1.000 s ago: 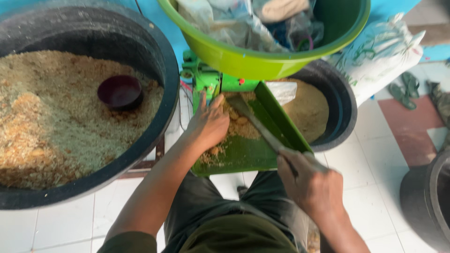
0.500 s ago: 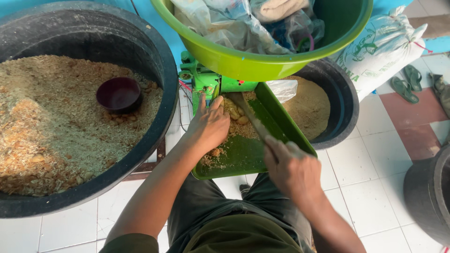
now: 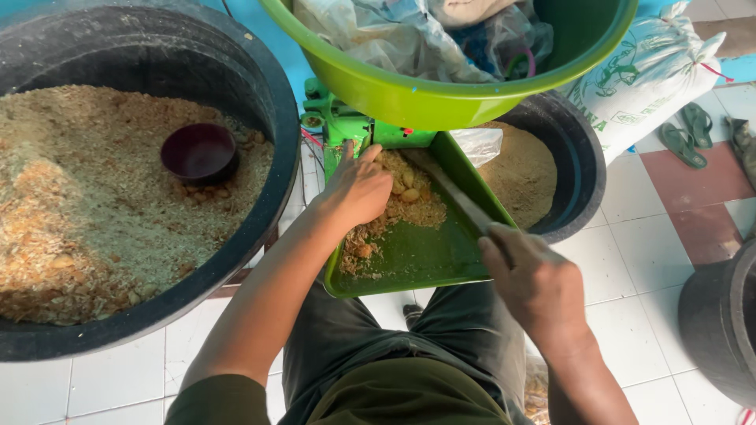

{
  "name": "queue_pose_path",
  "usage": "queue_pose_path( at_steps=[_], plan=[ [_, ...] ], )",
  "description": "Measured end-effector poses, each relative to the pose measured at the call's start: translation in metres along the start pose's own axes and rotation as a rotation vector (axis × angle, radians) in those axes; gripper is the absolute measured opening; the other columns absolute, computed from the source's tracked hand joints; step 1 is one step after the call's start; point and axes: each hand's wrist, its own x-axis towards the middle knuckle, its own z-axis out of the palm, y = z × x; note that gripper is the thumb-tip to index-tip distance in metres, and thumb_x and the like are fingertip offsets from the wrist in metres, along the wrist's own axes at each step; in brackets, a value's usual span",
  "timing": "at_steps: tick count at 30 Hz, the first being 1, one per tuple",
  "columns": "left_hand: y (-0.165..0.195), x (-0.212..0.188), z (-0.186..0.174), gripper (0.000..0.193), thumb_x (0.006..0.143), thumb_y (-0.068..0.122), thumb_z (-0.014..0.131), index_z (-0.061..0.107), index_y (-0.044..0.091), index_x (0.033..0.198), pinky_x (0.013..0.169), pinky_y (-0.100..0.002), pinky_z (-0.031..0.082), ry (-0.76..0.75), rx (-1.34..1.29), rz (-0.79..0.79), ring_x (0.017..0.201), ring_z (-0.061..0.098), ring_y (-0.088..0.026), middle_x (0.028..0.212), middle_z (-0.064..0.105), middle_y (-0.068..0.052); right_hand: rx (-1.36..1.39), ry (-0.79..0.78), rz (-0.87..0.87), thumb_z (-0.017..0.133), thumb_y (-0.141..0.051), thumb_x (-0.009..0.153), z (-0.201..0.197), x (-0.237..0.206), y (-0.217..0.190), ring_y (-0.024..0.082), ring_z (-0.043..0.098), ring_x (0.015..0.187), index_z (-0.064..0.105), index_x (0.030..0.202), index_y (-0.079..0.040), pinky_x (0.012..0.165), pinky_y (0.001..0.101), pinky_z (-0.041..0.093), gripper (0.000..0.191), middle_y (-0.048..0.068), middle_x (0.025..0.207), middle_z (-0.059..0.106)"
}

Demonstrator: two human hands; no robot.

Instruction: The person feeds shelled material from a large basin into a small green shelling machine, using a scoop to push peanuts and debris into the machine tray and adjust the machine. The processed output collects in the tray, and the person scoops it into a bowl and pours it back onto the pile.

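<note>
Nearest the camera, the right hand (image 3: pixel 539 287) is closed around the end of a long grey stick (image 3: pixel 455 197) that slants across the flat green metal feed tray (image 3: pixel 417 256). On that tray the left hand (image 3: pixel 358 189) lies palm down, fingers loosely curled over a heap of tan crumbly meal with pale lumps (image 3: pixel 394 201). Left of the tray stands a large black tub of coarse tan meal (image 3: pixel 94 212) holding a small dark round bowl (image 3: pixel 198 153). Right of the tray sits a smaller black tub of fine brown powder (image 3: pixel 531 169). Beyond the tray, a lime-green plastic basin (image 3: pixel 409 98) holds crumpled bags.
</note>
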Motion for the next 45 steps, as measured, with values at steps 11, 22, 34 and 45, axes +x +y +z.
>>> queue_pose_path(
  at_steps=[11,22,34,45],
  plan=[
    [0.019,-0.113,-0.038,0.02,0.091,0.029,0.071,0.07,0.009,0.089,0.093,-0.05,0.045,0.354,-0.128,0.252,0.103,0.059,-0.027,0.088,0.069,-0.006,0.427,0.219,0.089,0.084,-0.004,0.106,-0.05,-0.029,0.032,0.017,0.077,0.092,0.063,0.107,0.006,0.078,0.0231,0.063,0.024,0.021,0.111,0.076],
    [0.032,-0.091,-0.043,0.015,0.081,0.004,0.062,0.075,-0.002,0.085,0.075,-0.045,0.057,-0.343,-0.129,0.347,0.087,0.071,-0.036,0.086,0.072,-0.021,0.634,-0.117,0.323,0.058,-0.027,0.119,-0.053,-0.109,0.202,0.019,0.073,0.093,0.062,0.107,0.003,0.094,0.0326,0.058,0.032,0.014,0.105,0.069],
    [0.032,-0.015,-0.046,0.021,0.084,0.013,0.065,0.077,-0.001,0.095,0.083,-0.047,0.058,-0.273,0.046,0.141,0.094,0.072,-0.035,0.099,0.074,-0.019,0.4,0.025,0.397,0.055,-0.026,0.12,-0.039,-0.146,0.28,0.015,0.07,0.086,0.058,0.118,0.004,0.08,0.0242,0.055,0.03,0.011,0.098,0.069],
    [0.022,-0.034,-0.008,0.012,0.08,0.004,0.068,0.076,-0.002,0.086,0.085,-0.042,0.058,-0.074,-0.017,0.228,0.101,0.068,-0.033,0.107,0.069,-0.021,0.32,0.223,0.159,0.072,-0.022,0.106,-0.046,-0.103,0.134,0.019,0.074,0.089,0.056,0.114,0.002,0.077,0.0256,0.059,0.03,0.015,0.099,0.073]
  ],
)
